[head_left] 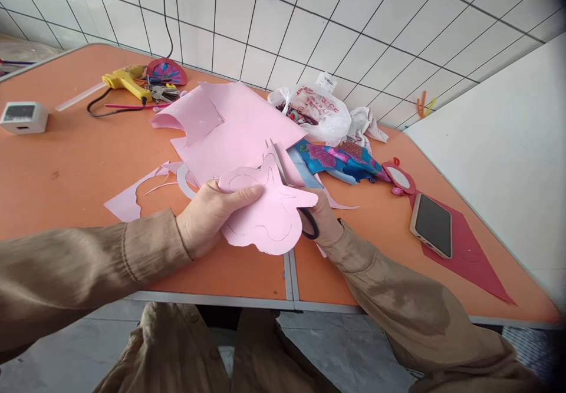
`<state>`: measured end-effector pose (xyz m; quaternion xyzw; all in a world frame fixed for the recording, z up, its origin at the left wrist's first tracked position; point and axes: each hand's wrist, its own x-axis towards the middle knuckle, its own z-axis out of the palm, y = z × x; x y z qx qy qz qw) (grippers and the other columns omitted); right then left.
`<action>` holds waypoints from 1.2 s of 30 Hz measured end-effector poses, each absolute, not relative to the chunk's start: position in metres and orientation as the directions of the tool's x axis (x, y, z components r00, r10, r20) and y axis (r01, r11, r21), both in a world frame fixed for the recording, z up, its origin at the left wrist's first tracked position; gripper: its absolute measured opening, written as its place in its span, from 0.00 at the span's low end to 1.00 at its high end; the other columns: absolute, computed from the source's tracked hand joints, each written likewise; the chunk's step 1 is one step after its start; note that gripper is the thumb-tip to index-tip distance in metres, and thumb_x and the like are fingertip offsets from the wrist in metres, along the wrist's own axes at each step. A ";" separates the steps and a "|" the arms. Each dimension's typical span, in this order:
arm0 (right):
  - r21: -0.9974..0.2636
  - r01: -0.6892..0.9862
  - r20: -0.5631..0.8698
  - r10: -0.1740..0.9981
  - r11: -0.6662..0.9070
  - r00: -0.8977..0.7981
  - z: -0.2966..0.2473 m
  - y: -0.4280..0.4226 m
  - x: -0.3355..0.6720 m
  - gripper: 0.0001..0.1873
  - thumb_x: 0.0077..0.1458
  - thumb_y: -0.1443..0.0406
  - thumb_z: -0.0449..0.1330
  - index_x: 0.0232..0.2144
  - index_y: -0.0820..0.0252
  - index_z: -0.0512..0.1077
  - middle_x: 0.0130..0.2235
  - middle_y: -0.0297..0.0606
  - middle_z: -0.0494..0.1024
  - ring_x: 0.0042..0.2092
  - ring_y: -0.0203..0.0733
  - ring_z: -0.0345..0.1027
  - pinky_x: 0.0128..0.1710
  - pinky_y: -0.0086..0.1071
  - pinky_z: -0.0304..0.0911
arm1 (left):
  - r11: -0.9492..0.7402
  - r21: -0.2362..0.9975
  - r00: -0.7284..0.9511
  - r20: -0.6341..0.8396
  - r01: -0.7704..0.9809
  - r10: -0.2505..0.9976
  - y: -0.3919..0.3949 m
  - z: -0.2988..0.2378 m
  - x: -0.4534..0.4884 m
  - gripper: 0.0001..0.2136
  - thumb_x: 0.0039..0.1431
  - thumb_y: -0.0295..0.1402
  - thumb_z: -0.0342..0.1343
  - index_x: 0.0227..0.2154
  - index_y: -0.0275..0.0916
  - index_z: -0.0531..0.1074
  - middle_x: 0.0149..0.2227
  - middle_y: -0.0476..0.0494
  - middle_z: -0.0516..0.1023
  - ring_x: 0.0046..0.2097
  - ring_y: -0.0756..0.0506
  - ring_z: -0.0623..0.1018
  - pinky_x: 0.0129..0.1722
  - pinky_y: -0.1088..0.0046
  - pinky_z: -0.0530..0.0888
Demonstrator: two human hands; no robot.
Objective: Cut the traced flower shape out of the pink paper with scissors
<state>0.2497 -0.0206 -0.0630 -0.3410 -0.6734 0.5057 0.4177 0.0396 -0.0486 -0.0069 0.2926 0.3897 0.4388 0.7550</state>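
A pink paper cutout [269,219] with rounded lobes and drawn pencil lines is pinched by my left hand [216,207], thumb on top. Partly behind the cutout, my right hand [327,219] grips scissors [311,223] by a black handle loop. The metal blades point away from me and straddle the paper's upper edge near a narrow notch. Most of the right fingers are hidden by the paper. Beyond the hands lies a large pink sheet [234,125], curled at its left side. Pink scraps [132,195] lie left of my left hand.
At the back left are a yellow glue gun [128,83] with a black cord and a white box [24,117]. A plastic bag [316,110] stands by the tiled wall, near blue floral fabric [340,160]. A phone [432,226] rests on red paper [471,257] at right.
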 end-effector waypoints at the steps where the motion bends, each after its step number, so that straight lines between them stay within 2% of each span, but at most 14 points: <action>1: -0.966 0.039 0.217 0.881 0.257 -0.421 -0.063 -0.020 0.250 0.20 0.51 0.50 0.69 0.25 0.60 0.73 0.27 0.33 0.69 0.29 0.37 0.60 0.24 0.31 0.59 | 0.441 0.785 0.311 -0.329 -0.435 0.892 -0.048 -0.007 0.040 0.12 0.50 0.33 0.71 0.34 0.30 0.78 0.31 0.39 0.84 0.29 0.44 0.81 0.26 0.72 0.79; 7: -0.935 0.093 0.271 0.860 0.342 -0.432 -0.063 -0.020 0.253 0.20 0.54 0.51 0.68 0.24 0.60 0.71 0.26 0.33 0.68 0.27 0.35 0.59 0.22 0.30 0.56 | 0.434 0.790 0.318 -0.316 -0.433 0.894 -0.048 -0.006 0.040 0.15 0.46 0.34 0.74 0.33 0.30 0.78 0.30 0.40 0.84 0.29 0.44 0.81 0.27 0.73 0.79; 14: -0.905 0.149 0.306 0.852 0.399 -0.424 -0.059 -0.020 0.253 0.26 0.54 0.45 0.66 0.23 0.60 0.68 0.23 0.31 0.65 0.26 0.35 0.58 0.22 0.30 0.57 | 0.439 0.802 0.330 -0.319 -0.406 0.888 -0.046 -0.002 0.038 0.19 0.41 0.37 0.76 0.32 0.31 0.78 0.28 0.42 0.83 0.27 0.45 0.80 0.24 0.74 0.77; 28: -0.904 0.142 0.304 0.840 0.403 -0.449 -0.049 -0.023 0.250 0.26 0.54 0.44 0.64 0.21 0.58 0.67 0.18 0.31 0.66 0.22 0.36 0.58 0.18 0.31 0.56 | 0.432 0.816 0.351 -0.304 -0.384 0.886 -0.042 -0.002 0.036 0.18 0.41 0.37 0.76 0.32 0.32 0.80 0.28 0.44 0.83 0.27 0.47 0.80 0.23 0.76 0.77; 36: -0.947 0.103 0.228 0.864 0.303 -0.449 -0.057 -0.023 0.252 0.21 0.53 0.48 0.68 0.25 0.56 0.69 0.23 0.31 0.67 0.25 0.37 0.59 0.21 0.33 0.57 | 0.436 0.809 0.361 -0.300 -0.395 0.883 -0.044 -0.005 0.035 0.19 0.41 0.38 0.76 0.32 0.32 0.80 0.29 0.43 0.83 0.29 0.46 0.80 0.26 0.75 0.78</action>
